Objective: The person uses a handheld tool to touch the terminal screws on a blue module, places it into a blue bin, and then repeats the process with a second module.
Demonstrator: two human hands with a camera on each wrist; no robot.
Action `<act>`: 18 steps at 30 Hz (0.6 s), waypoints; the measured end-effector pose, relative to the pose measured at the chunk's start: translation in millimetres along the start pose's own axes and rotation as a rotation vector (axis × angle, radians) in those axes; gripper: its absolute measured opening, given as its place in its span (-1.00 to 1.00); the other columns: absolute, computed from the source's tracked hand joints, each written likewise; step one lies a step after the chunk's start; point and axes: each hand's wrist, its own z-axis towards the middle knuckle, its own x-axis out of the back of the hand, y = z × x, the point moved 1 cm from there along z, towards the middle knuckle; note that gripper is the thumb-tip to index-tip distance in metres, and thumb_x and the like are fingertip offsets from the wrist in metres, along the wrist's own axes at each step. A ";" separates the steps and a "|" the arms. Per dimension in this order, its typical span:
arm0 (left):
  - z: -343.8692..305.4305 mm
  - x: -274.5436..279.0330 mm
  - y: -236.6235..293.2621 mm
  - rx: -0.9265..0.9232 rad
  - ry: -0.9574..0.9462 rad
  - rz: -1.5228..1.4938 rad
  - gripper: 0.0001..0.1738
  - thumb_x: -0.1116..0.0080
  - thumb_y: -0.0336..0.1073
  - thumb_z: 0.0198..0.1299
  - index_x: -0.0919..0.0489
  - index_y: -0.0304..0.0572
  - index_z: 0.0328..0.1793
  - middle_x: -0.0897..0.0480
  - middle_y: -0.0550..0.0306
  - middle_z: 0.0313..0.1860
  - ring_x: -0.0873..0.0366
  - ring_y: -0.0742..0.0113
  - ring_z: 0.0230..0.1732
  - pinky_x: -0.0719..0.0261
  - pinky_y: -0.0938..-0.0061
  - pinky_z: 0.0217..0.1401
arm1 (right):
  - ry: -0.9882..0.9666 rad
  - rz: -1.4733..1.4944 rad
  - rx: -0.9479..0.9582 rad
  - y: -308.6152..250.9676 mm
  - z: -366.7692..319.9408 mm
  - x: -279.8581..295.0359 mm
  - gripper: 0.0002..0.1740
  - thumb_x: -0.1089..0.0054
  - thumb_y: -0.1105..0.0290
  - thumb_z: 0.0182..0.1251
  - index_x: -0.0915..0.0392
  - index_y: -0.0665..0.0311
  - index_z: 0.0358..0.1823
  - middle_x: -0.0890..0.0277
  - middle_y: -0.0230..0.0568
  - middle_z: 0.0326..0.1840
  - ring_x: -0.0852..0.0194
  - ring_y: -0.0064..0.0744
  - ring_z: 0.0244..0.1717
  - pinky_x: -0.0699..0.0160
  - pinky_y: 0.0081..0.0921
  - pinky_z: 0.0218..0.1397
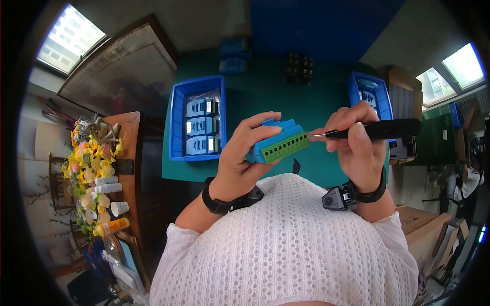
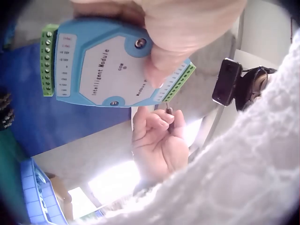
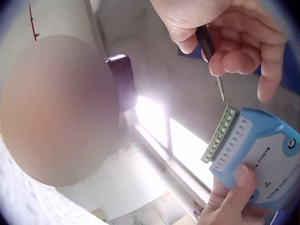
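Observation:
My left hand (image 1: 239,162) grips a blue plastic electronic module (image 2: 117,65), its thumb on the white label that reads "Intelligent Module". Green screw terminal blocks (image 1: 286,147) run along two opposite ends of the module; one row faces my right hand. In my right hand (image 1: 360,148) I pinch a screwdriver (image 1: 380,129) with a black handle and a thin metal shaft. Its tip (image 3: 222,97) is right at the end of the near green terminal block (image 3: 219,133), by the outermost screw in the right wrist view.
A blue bin (image 1: 172,120) with several similar modules stands left on the green table (image 1: 250,102). Another blue bin (image 1: 353,89) stands right. More blue modules (image 1: 233,65) and a dark cluster of small parts (image 1: 298,69) lie at the back. Flowers (image 1: 97,166) fill a side table.

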 end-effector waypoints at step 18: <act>1.0 4.3 0.3 -0.064 -0.068 0.133 -0.41 -0.21 -0.65 -0.11 -0.40 -0.02 0.10 -0.35 -0.16 0.18 -0.37 0.03 0.18 -0.38 0.31 0.15 | -0.020 -0.029 0.056 3.5 -0.1 -2.5 -0.74 -0.02 0.24 0.32 -0.35 0.31 -0.36 -0.45 -0.24 -0.47 -0.35 -0.71 -0.52 -0.35 -0.78 -0.42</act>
